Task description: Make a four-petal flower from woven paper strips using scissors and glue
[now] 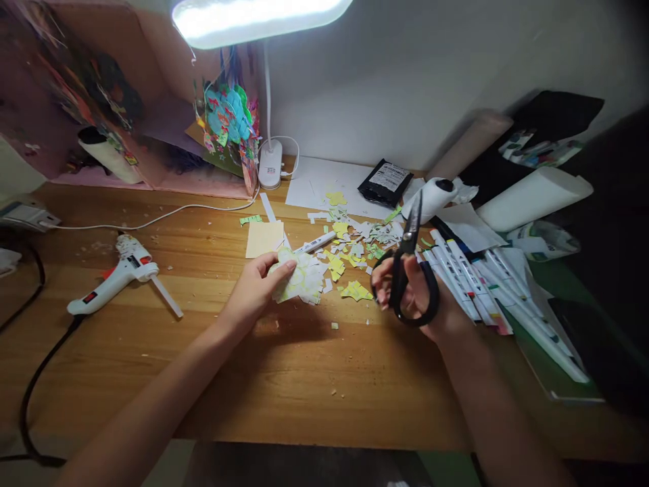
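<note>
My left hand [263,281] pinches a pale green and white paper cutout [300,276] with a jagged edge, held above the wooden desk. In my right hand [413,287] is a pair of black-handled scissors [410,237], its blades together and pointing up and away from me. Thumb and fingers are around the handle loops. Between and beyond the hands lie many yellow, green and white paper scraps [356,291]. Just past the cutout rests a white marker [317,242], partly hidden by it. A cream square of paper [264,238] lies behind my left hand.
A white glue gun [114,274] with its cord lies at left. Several white markers [471,281] are grouped at right, near paper rolls [535,196]. A black packet [385,181] sits on white paper [309,181] at the back. A lit lamp [258,17] hangs overhead.
</note>
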Tool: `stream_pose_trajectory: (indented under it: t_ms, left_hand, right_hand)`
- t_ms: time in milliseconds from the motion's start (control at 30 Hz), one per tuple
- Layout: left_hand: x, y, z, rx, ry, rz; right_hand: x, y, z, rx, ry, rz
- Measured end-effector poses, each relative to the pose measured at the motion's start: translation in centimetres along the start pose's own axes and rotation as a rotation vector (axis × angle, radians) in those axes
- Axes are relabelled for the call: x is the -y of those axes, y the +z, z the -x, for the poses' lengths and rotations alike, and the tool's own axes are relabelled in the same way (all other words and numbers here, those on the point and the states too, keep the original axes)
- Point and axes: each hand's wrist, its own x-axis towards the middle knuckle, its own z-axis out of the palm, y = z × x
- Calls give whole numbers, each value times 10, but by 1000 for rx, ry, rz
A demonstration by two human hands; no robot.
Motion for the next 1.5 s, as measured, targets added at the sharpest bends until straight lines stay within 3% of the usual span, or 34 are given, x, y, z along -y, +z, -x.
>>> stream_pose_trajectory:
  t_ms: [67, 167, 333, 533, 700, 833, 1133, 1500]
  left_hand:
    - [-1, 0, 1, -62, 66, -44]
    - [0, 0, 2, -127, 152, -92]
    - [3, 5, 8, -254, 254, -101]
    - [8, 19, 19, -185, 149, -48]
    - [6, 21, 20, -221, 123, 54]
    - [6, 21, 23, -180, 129, 23]
    - [10, 23, 30, -141, 156, -106]
    - [6, 21, 27, -151, 170, -128]
  right_hand:
    - [-4, 18, 9, 219, 119, -255]
    - [-16, 49, 28, 376, 317, -414]
    - [-44, 87, 61, 484, 542, -490]
    - [-62, 93, 71, 369, 329, -375]
    - [-61, 90, 71, 376, 233, -314]
    - [-62, 90, 71, 391, 204, -298]
    - [-70, 85, 66, 278, 99, -132]
    - [-63, 79, 66, 314, 95, -29]
